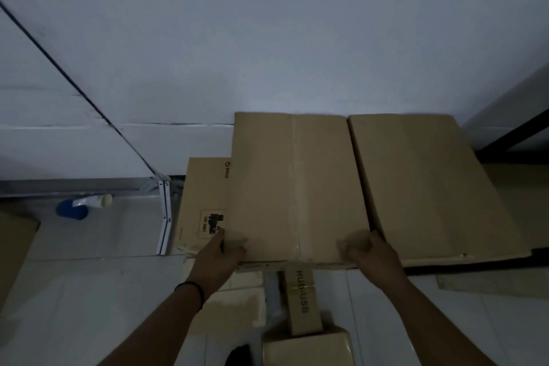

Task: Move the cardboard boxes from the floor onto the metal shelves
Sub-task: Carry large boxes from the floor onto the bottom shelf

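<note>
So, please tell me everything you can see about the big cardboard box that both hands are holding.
The big cardboard box is plain brown, closed, with clear tape running down the middle of its top. It lies flat and level beside a similar box on its right, close against it. The left hand grips its near left corner, the right hand its near right corner. It partly covers a lower box printed PICO on the left.

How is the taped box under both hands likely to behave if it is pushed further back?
The taped box looks stiff, with flat faces and crisp edges, so it should slide without buckling. The left hand and right hand at its near corners probably keep it from twisting. Its weight cannot be told.
</note>
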A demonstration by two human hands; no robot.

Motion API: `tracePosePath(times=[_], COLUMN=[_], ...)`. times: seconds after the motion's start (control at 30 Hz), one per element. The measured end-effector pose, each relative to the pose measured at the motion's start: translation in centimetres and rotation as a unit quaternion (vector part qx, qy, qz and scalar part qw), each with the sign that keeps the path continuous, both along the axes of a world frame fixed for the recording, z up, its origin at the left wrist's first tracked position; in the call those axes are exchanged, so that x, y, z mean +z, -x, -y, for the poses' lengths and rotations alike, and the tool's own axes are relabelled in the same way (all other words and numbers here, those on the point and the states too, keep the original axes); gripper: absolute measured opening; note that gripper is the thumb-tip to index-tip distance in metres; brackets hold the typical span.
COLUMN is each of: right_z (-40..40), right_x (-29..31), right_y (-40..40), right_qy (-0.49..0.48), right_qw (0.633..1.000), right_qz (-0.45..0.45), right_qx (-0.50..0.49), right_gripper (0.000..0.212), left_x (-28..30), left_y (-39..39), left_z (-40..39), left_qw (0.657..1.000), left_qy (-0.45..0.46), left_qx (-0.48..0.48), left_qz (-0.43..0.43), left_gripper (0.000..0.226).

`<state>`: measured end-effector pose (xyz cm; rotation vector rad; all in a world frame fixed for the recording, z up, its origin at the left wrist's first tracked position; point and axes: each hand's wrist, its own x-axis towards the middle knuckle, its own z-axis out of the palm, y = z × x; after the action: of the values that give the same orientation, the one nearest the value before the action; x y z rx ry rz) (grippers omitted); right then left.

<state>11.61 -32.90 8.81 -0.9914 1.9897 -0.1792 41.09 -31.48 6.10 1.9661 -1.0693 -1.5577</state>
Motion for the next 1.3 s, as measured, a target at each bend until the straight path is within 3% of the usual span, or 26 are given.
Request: tracePosePath(times=[0.17, 0.3, 0.37, 0.43, 0.53, 0.57, 0.67, 0.87, 1.07, 1.3], right_z=[-0.5, 0.5, 1.4, 2.2, 2.9, 3.1, 3.2, 2.7, 1.3, -1.9], right_x=[-1.8, -2.5, -3.1, -3.8, -5.1, -5.4, -5.2, -1.9, 3.9, 11.7], right_y=[-2.2, -2.5, -2.0, -1.3, -0.6, -0.5, -0.5, -0.4, -1.2, -2.5], right_qy=[0.024, 0.010, 0.012, 0.028, 0.042, 0.039, 0.044, 0.065, 0.112, 0.151], right_qw=[0.999, 0.996, 0.993, 0.989, 0.976, 0.970, 0.957, 0.956, 0.957, 0.942], right_qz=[0.013, 0.040, 0.070, 0.115, 0.182, 0.209, 0.252, 0.250, 0.236, 0.279], right_qx=[-0.025, -0.080, -0.090, -0.087, -0.108, -0.116, -0.137, -0.141, -0.128, -0.112], right_gripper=[0.097, 0.096, 0.093, 0.096, 0.110, 0.105, 0.084, 0.089, 0.084, 0.050], left_x=[0.4, 0.1, -0.2, -1.1, -3.4, -3.7, -4.2, -1.2, 4.5, 12.8], left_y=[-2.0, -2.8, -2.3, -2.4, -3.3, -3.4, -3.4, -4.0, -4.7, -6.3], left_z=[0.6, 1.8, 2.8, 4.0, 5.1, 5.2, 5.5, 5.6, 4.7, 1.9], left_qw=[0.995, 0.997, 0.997, 0.999, 0.995, 0.990, 0.976, 0.971, 0.968, 0.954], left_qy=[0.017, 0.006, 0.018, 0.025, -0.008, -0.019, -0.013, -0.003, 0.008, 0.021], left_qx=[0.079, 0.038, 0.037, 0.043, 0.055, 0.068, 0.086, 0.070, 0.088, 0.101], left_qz=[0.065, 0.071, 0.059, 0.017, -0.086, -0.125, -0.199, -0.228, -0.234, -0.280], left_gripper=[0.071, 0.036, 0.030, 0.051, 0.104, 0.108, 0.090, 0.093, 0.035, 0.047])
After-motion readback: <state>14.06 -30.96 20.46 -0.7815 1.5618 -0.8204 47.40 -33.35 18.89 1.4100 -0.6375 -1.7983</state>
